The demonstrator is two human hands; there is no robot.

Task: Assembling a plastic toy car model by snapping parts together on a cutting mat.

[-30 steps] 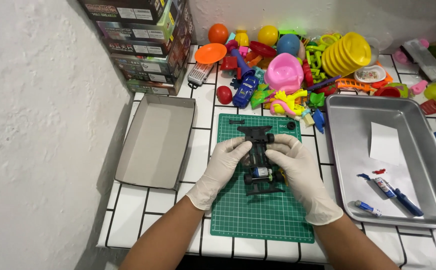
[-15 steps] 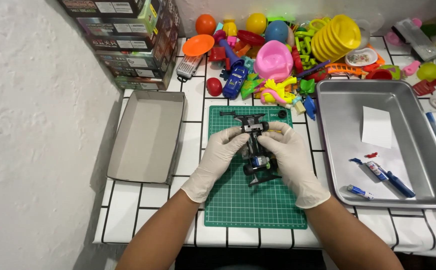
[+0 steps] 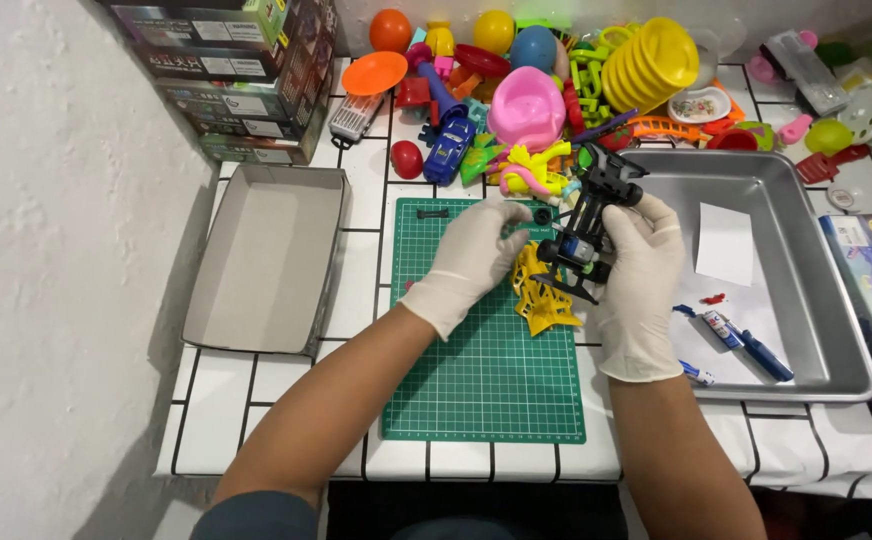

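Observation:
My right hand (image 3: 641, 275), in a white glove, grips a black toy car chassis (image 3: 588, 228) and holds it tilted up over the right edge of the green cutting mat (image 3: 486, 385). My left hand (image 3: 471, 255), also gloved, hovers over the upper mat with nothing visible in its fingers. Its fingertips are close to a small black ring (image 3: 542, 214). A yellow plastic frame piece (image 3: 543, 297) lies on the mat between both hands, just under the chassis. A small black rod (image 3: 433, 213) rests at the mat's top left.
A metal tray (image 3: 816, 340) on the right holds a white paper slip (image 3: 726, 245) and small tubes (image 3: 746, 338). An empty grey box lid (image 3: 266, 260) sits left of the mat. Colourful plastic toys (image 3: 556, 90) and stacked boxes (image 3: 246, 70) line the back.
The chassis left the mat's middle: my right hand carried it up and right, tilted. My left hand released it. The yellow piece now shows on the mat.

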